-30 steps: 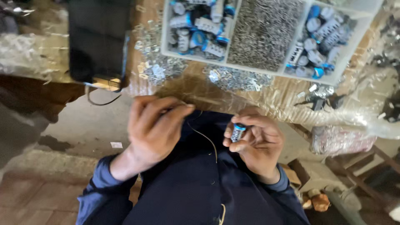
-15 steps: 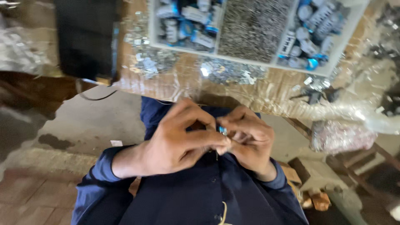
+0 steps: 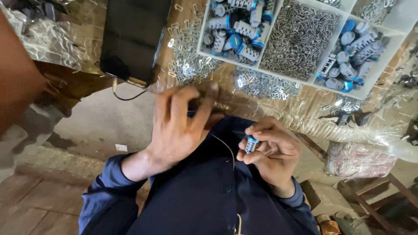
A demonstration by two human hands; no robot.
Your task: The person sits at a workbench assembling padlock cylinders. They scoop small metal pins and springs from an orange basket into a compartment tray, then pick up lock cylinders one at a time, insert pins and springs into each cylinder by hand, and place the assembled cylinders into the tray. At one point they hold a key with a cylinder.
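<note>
My right hand point(image 3: 274, 152) is shut on a small ribbed grey cylinder with a blue cap point(image 3: 251, 144), held upright over my dark blue lap. My left hand point(image 3: 178, 126) is blurred, with its fingers spread, up at the table's near edge just below a scatter of small metal clips point(image 3: 187, 61). I see nothing in its fingers. A thin pale wire point(image 3: 227, 150) curves across my clothing between the two hands.
A white divided tray point(image 3: 278, 77) holds more blue-capped cylinders point(image 3: 237, 26) and a heap of small metal pieces point(image 3: 298, 37). A dark flat screen device point(image 3: 133, 39) with a cable lies at the left. More clips point(image 3: 261, 85) lie on the plastic-covered table. A pink plastic bag point(image 3: 357, 159) sits lower right.
My left hand has left my right hand and swung up and left toward the table edge, fingers spreading. My right hand has dropped slightly, still holding the cylinder.
</note>
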